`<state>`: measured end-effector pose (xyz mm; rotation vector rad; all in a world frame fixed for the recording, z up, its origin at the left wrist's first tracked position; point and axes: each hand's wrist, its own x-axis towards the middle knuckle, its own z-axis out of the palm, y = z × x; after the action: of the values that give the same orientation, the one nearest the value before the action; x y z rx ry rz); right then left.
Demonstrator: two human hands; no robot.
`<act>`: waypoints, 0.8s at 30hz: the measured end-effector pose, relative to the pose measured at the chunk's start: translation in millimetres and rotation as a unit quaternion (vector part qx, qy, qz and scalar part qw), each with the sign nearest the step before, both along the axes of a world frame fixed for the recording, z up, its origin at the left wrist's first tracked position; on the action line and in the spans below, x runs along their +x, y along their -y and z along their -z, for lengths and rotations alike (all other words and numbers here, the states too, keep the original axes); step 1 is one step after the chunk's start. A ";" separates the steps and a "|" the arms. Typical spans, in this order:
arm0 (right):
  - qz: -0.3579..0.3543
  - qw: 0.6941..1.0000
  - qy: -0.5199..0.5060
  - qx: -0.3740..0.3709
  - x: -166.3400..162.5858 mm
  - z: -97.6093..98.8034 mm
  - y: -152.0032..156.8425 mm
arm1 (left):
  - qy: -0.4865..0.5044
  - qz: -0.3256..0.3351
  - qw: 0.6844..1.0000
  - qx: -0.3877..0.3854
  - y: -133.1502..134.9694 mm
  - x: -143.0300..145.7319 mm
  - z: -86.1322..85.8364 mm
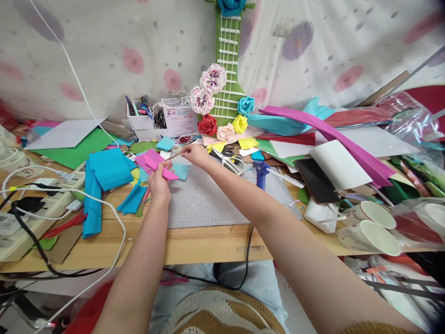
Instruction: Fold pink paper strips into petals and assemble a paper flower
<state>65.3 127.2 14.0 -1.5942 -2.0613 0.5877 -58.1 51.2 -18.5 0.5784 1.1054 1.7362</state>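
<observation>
My left hand (pixel 160 182) is closed on folded pieces of pink paper (pixel 152 159), above the left part of a grey cutting mat (pixel 208 199). Just to its right, my right hand (pixel 195 154) is closed in a pinch. Something thin reaches from its fingertips toward the pink paper, too small to name. Beneath the hands lies a light blue paper square (pixel 181 171). A pair of scissors (pixel 227 162) with pale blades rests right of my right hand, its handles toward the mat's far edge. Farther right is a blue glue gun (pixel 261 175).
Blue crepe paper (pixel 109 169) and a power strip (pixel 45 218) with cables lie left. Behind stand a pen box (pixel 141 121) and a green guitar-shaped piece (pixel 227 60) with paper flowers. A phone (pixel 317 181) and paper cups (pixel 370 236) are right.
</observation>
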 end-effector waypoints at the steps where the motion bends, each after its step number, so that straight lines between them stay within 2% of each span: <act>1: 0.001 0.999 0.034 0.005 -11.0 2.0 -11.1 | -0.012 -0.017 1.000 0.005 -0.9 -0.7 2.1; 3: 0.002 0.994 0.107 0.031 -29.3 7.7 -29.0 | -0.020 -0.044 0.999 0.004 -3.3 -3.0 6.3; 6: -0.001 0.989 0.142 0.043 -45.6 18.1 -46.9 | -0.002 -0.056 0.998 -0.006 -6.3 -6.8 11.0; 11: -0.012 0.981 0.189 0.046 -50.8 31.0 -59.0 | 0.041 -0.043 0.998 -0.008 -5.5 -6.5 10.8; 14: -0.028 0.979 0.191 0.060 -45.2 28.2 -59.3 | 0.049 -0.026 0.998 -0.012 -4.1 -4.9 9.2; 17: -0.039 0.978 0.187 0.084 -31.7 15.5 -56.0 | 0.054 -0.004 0.999 -0.002 -3.3 -3.9 8.7; 19: -0.039 0.985 0.152 0.073 -17.9 4.7 -49.6 | 0.063 0.015 0.998 0.006 -2.7 -3.3 8.5; 21: -0.042 0.995 0.084 0.017 -1.2 -3.8 -36.8 | 0.068 0.038 0.997 0.004 -1.7 -2.2 7.6; 23: -0.065 0.994 -0.062 -0.057 17.5 -6.9 -16.6 | 0.067 0.057 0.996 -0.006 0.1 0.0 5.4; 24: -0.082 0.981 -0.142 -0.108 27.0 -6.0 -4.0 | 0.067 0.065 0.996 -0.010 1.5 1.5 3.6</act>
<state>92.3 131.2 20.0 -1.3644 -1.9752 1.0658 -56.6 49.7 -22.1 0.5024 0.9684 1.6250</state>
